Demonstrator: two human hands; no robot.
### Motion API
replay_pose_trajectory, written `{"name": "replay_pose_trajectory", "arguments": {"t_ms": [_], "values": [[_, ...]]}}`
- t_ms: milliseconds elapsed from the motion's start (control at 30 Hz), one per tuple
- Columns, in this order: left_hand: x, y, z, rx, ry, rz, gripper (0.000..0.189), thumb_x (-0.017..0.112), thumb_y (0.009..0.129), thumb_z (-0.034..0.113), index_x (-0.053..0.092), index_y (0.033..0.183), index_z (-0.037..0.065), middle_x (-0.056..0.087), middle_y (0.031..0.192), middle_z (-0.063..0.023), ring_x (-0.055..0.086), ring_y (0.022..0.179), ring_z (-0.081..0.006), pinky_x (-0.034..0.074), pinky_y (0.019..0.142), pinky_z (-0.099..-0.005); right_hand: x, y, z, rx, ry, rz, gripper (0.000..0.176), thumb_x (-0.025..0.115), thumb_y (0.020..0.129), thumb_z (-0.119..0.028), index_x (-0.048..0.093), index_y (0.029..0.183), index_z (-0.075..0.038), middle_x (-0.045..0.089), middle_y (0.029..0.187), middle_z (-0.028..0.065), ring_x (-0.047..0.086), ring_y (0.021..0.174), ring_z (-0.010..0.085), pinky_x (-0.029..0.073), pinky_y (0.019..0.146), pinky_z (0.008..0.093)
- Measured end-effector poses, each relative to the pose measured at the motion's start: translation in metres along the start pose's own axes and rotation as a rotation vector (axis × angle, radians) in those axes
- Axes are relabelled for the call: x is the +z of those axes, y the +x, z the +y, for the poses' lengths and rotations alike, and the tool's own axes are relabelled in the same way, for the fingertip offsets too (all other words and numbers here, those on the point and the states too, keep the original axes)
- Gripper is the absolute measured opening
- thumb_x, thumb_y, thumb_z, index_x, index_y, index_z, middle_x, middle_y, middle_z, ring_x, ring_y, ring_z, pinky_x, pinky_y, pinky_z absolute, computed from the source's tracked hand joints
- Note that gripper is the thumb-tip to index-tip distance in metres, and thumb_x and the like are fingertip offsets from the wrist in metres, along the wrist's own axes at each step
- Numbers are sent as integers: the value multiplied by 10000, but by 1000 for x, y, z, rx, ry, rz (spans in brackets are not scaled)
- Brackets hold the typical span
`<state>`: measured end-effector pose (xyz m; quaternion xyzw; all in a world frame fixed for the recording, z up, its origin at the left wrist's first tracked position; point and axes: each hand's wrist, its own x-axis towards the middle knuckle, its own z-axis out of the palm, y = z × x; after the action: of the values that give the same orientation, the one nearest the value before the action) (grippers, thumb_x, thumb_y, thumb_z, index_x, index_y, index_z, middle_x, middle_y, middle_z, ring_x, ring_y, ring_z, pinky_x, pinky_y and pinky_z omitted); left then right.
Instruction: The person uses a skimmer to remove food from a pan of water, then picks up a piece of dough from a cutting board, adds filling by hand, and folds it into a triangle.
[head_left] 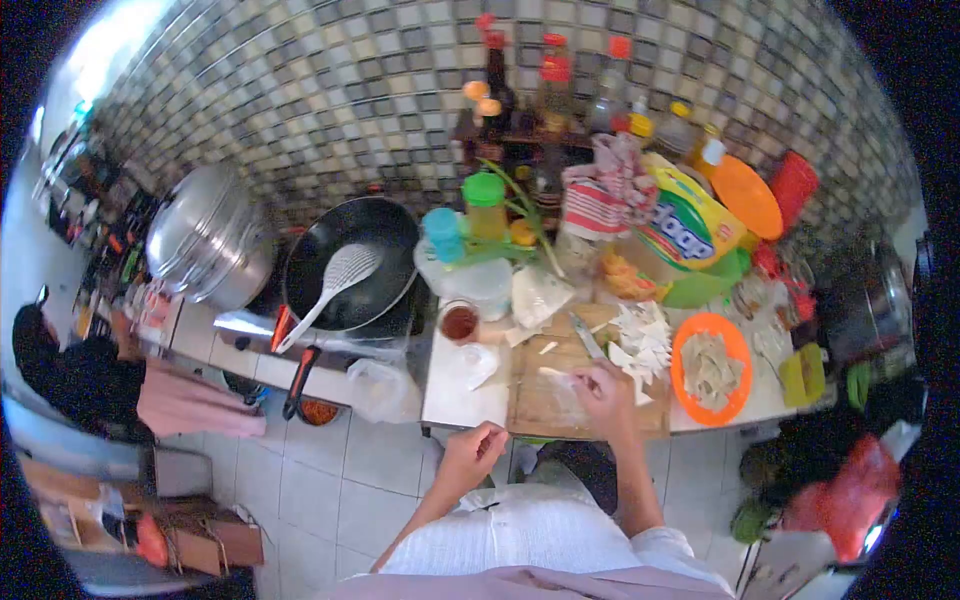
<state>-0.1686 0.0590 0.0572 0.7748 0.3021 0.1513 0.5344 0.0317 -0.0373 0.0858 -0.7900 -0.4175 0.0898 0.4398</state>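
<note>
My right hand (606,398) is closed over the wooden cutting board (540,410), with a knife (588,336) running up and left from its fingers; the handle is hidden. White cut pieces (642,345) are heaped to the right of the blade, and a small pale strip (550,371) lies by the fingertips. In front of the counter's edge, my left hand (474,453) is curled closed; whatever it may hold is out of sight. An orange plate (681,388) with flat pale pieces (712,372) stands right of the board.
A black wok (345,285) with a white slotted ladle (350,268) sits on the stove, beside a large metal pot (212,240). Behind the board are a wrapped white block (540,295), a glass of dark liquid (460,322), a yellow pouch (690,215) and several bottles.
</note>
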Motion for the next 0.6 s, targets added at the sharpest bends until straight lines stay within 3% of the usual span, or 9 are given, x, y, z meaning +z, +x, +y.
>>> {"name": "replay_pose_trajectory", "arguments": {"t_ms": [100,167,233,400,467,500,567,600], "values": [[-21,-10,-15,-27,31,40,169,542,831,167,556,851,1,592,629,-76,547,533,-88,425,489,-227,46,30,-30,-71,87,-178,130,596,748,-177,600,795,-56,555,732,80,555,621,214,442,576,311],[-35,-16,-26,-103,-6,102,172,538,836,172,556,857,2,591,624,-70,534,517,-82,423,481,-230,82,54,-50,-362,84,-84,105,624,721,-120,602,779,-35,517,626,62,491,526,142,400,503,254],[-53,-20,-31,-132,-58,126,177,535,839,178,557,857,4,592,625,-67,533,516,-80,422,479,-230,117,87,-74,-424,201,-102,116,618,731,-166,606,775,-59,513,628,67,503,534,177,407,507,286],[-108,-20,-60,-170,-110,104,180,531,843,185,559,858,8,596,631,-60,545,534,-84,428,488,-229,229,165,-107,-534,-77,-115,129,565,748,-195,582,711,-72,553,669,87,568,625,269,446,541,371],[-131,-17,-64,-121,-45,90,175,531,843,183,558,861,11,596,632,-56,552,550,-83,434,504,-228,275,187,-105,-521,-358,-242,97,529,744,-140,581,700,-71,574,703,103,588,679,284,471,563,388],[-142,-17,-64,-118,-41,89,175,531,843,183,558,861,11,596,632,-56,552,550,-83,434,504,-228,292,192,-102,-520,-356,-237,97,529,744,-140,581,700,-71,574,703,103,588,679,284,471,563,388],[-159,-11,-64,-138,12,97,175,529,843,184,556,861,13,597,638,-52,551,558,-85,437,518,-229,320,208,-96,-491,-525,-456,85,517,722,-108,589,695,-72,587,717,125,596,704,307,486,589,409],[-166,-6,-69,-129,13,91,175,529,843,184,556,861,13,597,638,-52,551,558,-85,437,518,-229,330,211,-94,-519,-491,-412,73,536,700,-102,601,692,-70,591,698,148,605,704,315,496,586,406]]}}
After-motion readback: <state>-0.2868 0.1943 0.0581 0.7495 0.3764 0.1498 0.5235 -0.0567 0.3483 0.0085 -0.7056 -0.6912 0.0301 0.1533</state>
